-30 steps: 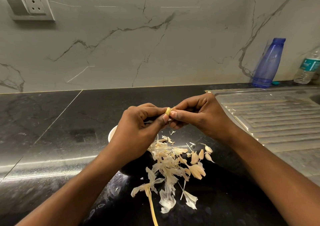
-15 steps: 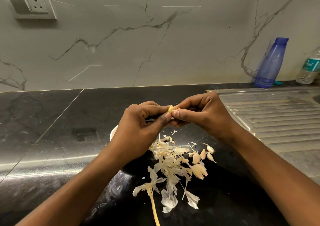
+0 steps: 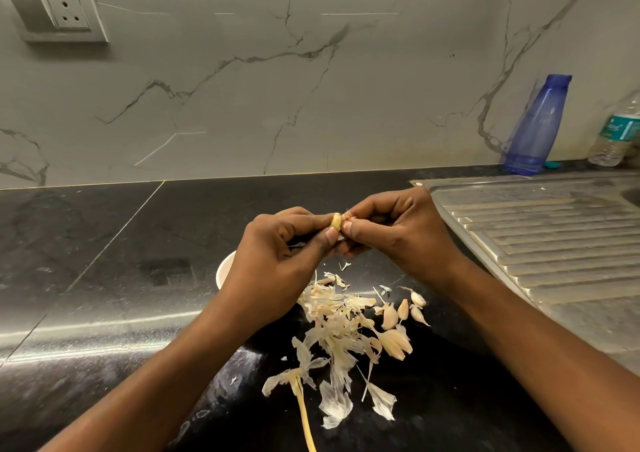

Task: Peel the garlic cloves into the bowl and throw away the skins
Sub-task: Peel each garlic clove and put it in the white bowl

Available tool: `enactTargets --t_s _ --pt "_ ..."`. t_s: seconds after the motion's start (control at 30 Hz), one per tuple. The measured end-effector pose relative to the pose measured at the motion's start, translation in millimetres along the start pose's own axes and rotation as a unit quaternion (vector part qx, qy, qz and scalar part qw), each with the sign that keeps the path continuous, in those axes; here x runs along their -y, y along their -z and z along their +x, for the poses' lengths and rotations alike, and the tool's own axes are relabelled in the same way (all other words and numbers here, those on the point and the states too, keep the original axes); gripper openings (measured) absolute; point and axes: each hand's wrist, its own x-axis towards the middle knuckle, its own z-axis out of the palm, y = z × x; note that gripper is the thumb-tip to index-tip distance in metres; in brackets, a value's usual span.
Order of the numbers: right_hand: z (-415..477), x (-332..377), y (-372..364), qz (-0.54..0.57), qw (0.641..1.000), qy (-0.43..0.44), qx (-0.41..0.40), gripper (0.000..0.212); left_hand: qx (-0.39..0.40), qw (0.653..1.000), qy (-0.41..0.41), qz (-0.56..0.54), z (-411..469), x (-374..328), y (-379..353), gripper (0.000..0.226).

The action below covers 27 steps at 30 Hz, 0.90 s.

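Observation:
A small pale yellow garlic clove (image 3: 335,222) is held up above the black counter between both hands. My left hand (image 3: 277,261) pinches it between thumb and forefinger. My right hand (image 3: 394,235) pinches the skin at the clove's right end. A white bowl (image 3: 224,270) sits under my left hand, with only a part of its rim showing. Below the hands lies a heap of papery garlic skins (image 3: 336,323) with a long dry stem (image 3: 306,417). Several unpeeled cloves (image 3: 398,316) lie at the heap's right side.
A steel sink drainboard (image 3: 540,244) takes up the right side of the counter (image 3: 121,261). A blue bottle (image 3: 536,126) and a clear water bottle (image 3: 616,133) stand against the marble wall at the back right. A wall socket (image 3: 59,12) is at the top left.
Both hands keep their pinch on the clove in nearly the same place. A bit of skin now sticks up at the clove's right end by my right fingertips.

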Motion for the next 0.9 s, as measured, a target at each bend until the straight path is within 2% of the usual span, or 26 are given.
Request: enactTargets --t_s 0.13,0.27,0.4,0.9 --pt "0.1 -0.3 -1.7 -0.012 1.0 0.002 -0.006 0.009 0.012 0.998 0.039 -0.045 0.6 -2.0 -0.2 0.023" --pt "0.3 -0.7 -2.0 -0.068 0.998 0.014 -0.003 0.009 0.032 0.991 0.091 -0.097 1.5 -9.8 1.8 0.021" --pt "1.1 0.2 -0.7 -0.128 0.991 0.043 0.012 0.011 0.029 0.987 0.107 -0.114 1.2 -13.6 3.4 0.019" --pt "1.5 1.3 0.7 -0.134 0.99 0.044 0.019 0.009 0.008 0.964 0.177 -0.2 2.0 -18.7 4.8 0.018"
